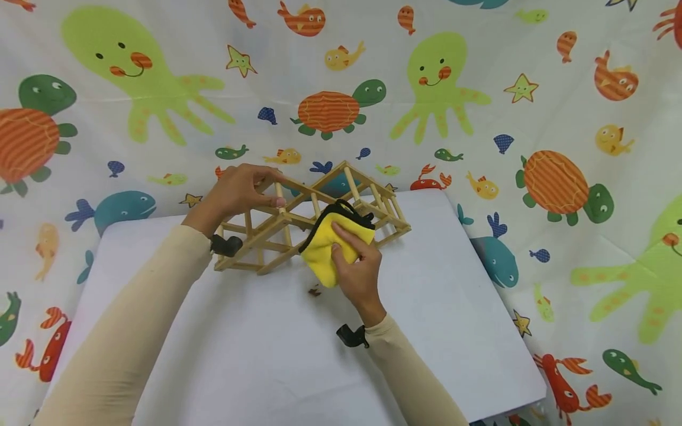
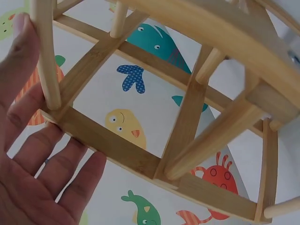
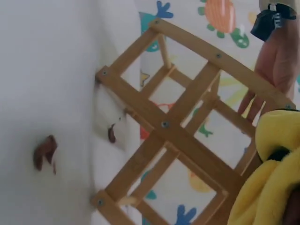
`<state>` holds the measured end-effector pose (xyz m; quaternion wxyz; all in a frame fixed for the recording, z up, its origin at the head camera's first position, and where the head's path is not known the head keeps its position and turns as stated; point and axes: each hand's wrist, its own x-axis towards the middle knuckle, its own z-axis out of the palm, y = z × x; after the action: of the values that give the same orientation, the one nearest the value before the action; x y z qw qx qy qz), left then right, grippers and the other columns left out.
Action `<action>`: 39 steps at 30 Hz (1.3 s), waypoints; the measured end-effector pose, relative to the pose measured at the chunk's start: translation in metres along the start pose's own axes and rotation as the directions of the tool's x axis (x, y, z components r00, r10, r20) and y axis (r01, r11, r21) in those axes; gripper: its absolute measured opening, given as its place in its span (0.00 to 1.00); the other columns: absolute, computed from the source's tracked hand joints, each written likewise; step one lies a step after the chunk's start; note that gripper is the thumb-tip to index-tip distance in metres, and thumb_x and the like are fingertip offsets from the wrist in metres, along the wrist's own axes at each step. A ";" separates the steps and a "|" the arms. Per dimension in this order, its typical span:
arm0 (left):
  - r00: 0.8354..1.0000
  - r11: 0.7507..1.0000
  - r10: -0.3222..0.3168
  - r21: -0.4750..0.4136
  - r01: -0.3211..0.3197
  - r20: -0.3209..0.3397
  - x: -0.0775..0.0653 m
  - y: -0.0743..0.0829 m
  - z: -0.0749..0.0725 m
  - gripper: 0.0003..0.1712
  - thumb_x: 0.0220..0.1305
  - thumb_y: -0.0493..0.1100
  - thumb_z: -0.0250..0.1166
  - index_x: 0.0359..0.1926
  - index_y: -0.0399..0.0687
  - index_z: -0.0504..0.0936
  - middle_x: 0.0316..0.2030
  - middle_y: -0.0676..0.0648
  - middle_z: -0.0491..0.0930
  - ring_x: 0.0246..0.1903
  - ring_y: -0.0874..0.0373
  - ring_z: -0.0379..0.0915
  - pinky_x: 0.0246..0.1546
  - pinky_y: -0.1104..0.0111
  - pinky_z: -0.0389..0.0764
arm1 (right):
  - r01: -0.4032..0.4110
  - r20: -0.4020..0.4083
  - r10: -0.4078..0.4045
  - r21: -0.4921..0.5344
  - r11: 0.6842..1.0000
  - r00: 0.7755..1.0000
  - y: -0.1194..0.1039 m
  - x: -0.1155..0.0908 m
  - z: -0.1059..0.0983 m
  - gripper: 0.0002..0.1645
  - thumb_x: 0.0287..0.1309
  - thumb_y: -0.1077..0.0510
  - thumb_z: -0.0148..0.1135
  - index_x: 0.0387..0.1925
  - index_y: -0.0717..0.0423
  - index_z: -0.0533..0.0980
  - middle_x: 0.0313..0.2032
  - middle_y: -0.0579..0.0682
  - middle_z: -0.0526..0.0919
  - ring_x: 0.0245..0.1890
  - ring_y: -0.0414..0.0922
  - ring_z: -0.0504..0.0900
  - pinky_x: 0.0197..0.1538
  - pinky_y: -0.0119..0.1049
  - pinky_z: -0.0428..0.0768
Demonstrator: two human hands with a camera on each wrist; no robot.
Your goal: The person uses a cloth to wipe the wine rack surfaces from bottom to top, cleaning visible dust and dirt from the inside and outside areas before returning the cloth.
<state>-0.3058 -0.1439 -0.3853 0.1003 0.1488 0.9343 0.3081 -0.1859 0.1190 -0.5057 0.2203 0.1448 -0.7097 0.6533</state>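
A wooden rack [image 1: 259,235] of flat slats and round dowels stands toward the back of the white table. At its upper left, my left hand [image 1: 240,192] holds the frame. The left wrist view shows the thumb beside a dowel [image 2: 45,56] and the fingers [image 2: 77,176] along a slat. My right hand [image 1: 358,269] grips a yellow cloth [image 1: 326,251] with a black edge, against the rack's middle. The folded cloth [image 3: 269,183] overlaps the slats in the right wrist view, where most of the right hand is hidden.
Small dark brown scraps [image 1: 315,290] lie on the white table [image 1: 256,361] in front of the rack. A curtain [image 1: 373,35] printed with sea animals hangs behind and around the table. Each wrist wears a black camera [image 1: 351,336].
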 end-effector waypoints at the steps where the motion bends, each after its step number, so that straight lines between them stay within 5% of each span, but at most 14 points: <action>1: 1.000 1.000 -0.005 0.006 0.004 0.008 0.000 0.001 0.000 0.39 0.56 0.67 0.79 0.66 0.60 0.84 0.73 0.42 0.76 0.72 0.38 0.71 0.67 0.36 0.74 | 0.021 0.003 -0.021 0.009 1.000 1.000 -0.002 0.001 0.004 0.23 0.66 0.68 0.67 0.61 0.53 0.85 0.60 0.52 0.88 0.55 0.48 0.88 0.53 0.36 0.89; 6: 1.000 0.999 -0.002 0.042 0.001 0.020 0.001 0.005 0.001 0.33 0.61 0.61 0.79 0.64 0.58 0.84 0.72 0.42 0.77 0.71 0.37 0.71 0.68 0.37 0.73 | 0.122 0.131 -0.125 0.024 0.992 0.984 -0.014 0.008 0.033 0.23 0.69 0.66 0.68 0.64 0.56 0.83 0.67 0.54 0.81 0.65 0.50 0.82 0.64 0.40 0.85; 10: 1.000 0.999 0.006 0.052 -0.006 0.008 0.001 0.007 0.001 0.29 0.64 0.56 0.78 0.64 0.57 0.84 0.71 0.41 0.78 0.71 0.37 0.72 0.68 0.37 0.74 | 0.134 0.176 -0.124 -0.047 0.990 0.977 -0.014 0.008 0.052 0.23 0.67 0.65 0.70 0.63 0.53 0.84 0.68 0.54 0.80 0.65 0.48 0.82 0.65 0.39 0.84; 14: 1.000 0.999 -0.004 0.049 0.003 0.020 0.004 0.008 0.003 0.31 0.62 0.60 0.78 0.64 0.59 0.84 0.72 0.41 0.77 0.71 0.37 0.71 0.68 0.37 0.73 | 0.034 0.027 -0.031 -0.126 0.991 0.999 0.008 -0.001 0.047 0.23 0.61 0.67 0.72 0.56 0.47 0.88 0.61 0.51 0.87 0.59 0.46 0.87 0.59 0.37 0.87; 19: 1.000 0.997 -0.007 0.074 0.005 0.028 0.005 0.009 0.002 0.33 0.61 0.63 0.78 0.64 0.60 0.83 0.72 0.42 0.77 0.70 0.38 0.71 0.68 0.37 0.72 | -0.028 -0.171 0.010 -0.105 0.994 0.985 0.014 -0.014 0.035 0.25 0.55 0.73 0.69 0.51 0.48 0.90 0.57 0.49 0.89 0.55 0.45 0.88 0.56 0.35 0.88; 22: 1.000 0.997 -0.011 0.080 0.009 0.019 0.004 0.009 0.000 0.32 0.62 0.61 0.78 0.64 0.59 0.83 0.72 0.42 0.77 0.69 0.38 0.71 0.67 0.37 0.73 | 0.115 -0.180 -0.120 -0.041 0.993 0.976 0.000 -0.009 0.039 0.23 0.56 0.74 0.68 0.51 0.56 0.89 0.58 0.54 0.88 0.57 0.51 0.88 0.60 0.42 0.87; 26: 1.000 0.997 -0.021 0.071 0.021 0.004 0.003 0.008 0.000 0.30 0.63 0.58 0.78 0.64 0.58 0.84 0.71 0.42 0.77 0.68 0.38 0.72 0.67 0.38 0.74 | 0.215 -0.054 -0.217 -0.049 0.975 0.975 -0.009 0.005 0.052 0.21 0.61 0.70 0.68 0.56 0.57 0.87 0.62 0.57 0.86 0.58 0.52 0.87 0.62 0.43 0.87; 28: 1.000 0.998 -0.021 0.060 0.020 0.008 0.004 0.008 0.001 0.31 0.63 0.58 0.78 0.64 0.57 0.83 0.72 0.42 0.77 0.68 0.38 0.72 0.67 0.38 0.74 | 0.172 -0.033 -0.177 -0.102 0.980 0.984 -0.005 0.007 0.056 0.22 0.61 0.69 0.69 0.57 0.54 0.87 0.61 0.56 0.86 0.56 0.50 0.88 0.59 0.39 0.88; 31: 1.000 0.998 -0.002 0.063 0.000 0.022 0.005 0.009 0.003 0.32 0.64 0.59 0.78 0.65 0.57 0.83 0.72 0.42 0.76 0.70 0.38 0.71 0.68 0.39 0.73 | 0.037 -0.106 -0.054 -0.153 0.988 0.993 0.002 0.001 0.051 0.23 0.58 0.72 0.69 0.54 0.54 0.88 0.58 0.56 0.89 0.52 0.49 0.89 0.52 0.36 0.88; 35: 1.000 0.997 0.017 0.080 -0.019 0.023 0.006 0.006 0.000 0.32 0.63 0.60 0.77 0.65 0.57 0.83 0.72 0.43 0.77 0.70 0.38 0.71 0.69 0.38 0.72 | -0.106 -0.250 0.067 -0.144 0.984 0.966 0.002 -0.014 0.037 0.22 0.54 0.77 0.68 0.47 0.59 0.90 0.52 0.58 0.91 0.49 0.49 0.89 0.47 0.31 0.87; 39: 1.000 0.995 0.022 0.096 -0.024 0.022 0.006 0.002 -0.006 0.32 0.64 0.60 0.77 0.65 0.58 0.83 0.73 0.42 0.75 0.72 0.38 0.69 0.71 0.38 0.71 | -0.050 -0.326 0.004 -0.133 0.990 0.945 0.003 -0.024 0.034 0.23 0.53 0.79 0.66 0.46 0.59 0.91 0.53 0.58 0.89 0.50 0.50 0.88 0.50 0.28 0.86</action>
<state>-0.3126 -0.1438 -0.3799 0.0992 0.1672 0.9452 0.2623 -0.1711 0.0842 -0.5222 0.3348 0.0099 -0.7096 0.6199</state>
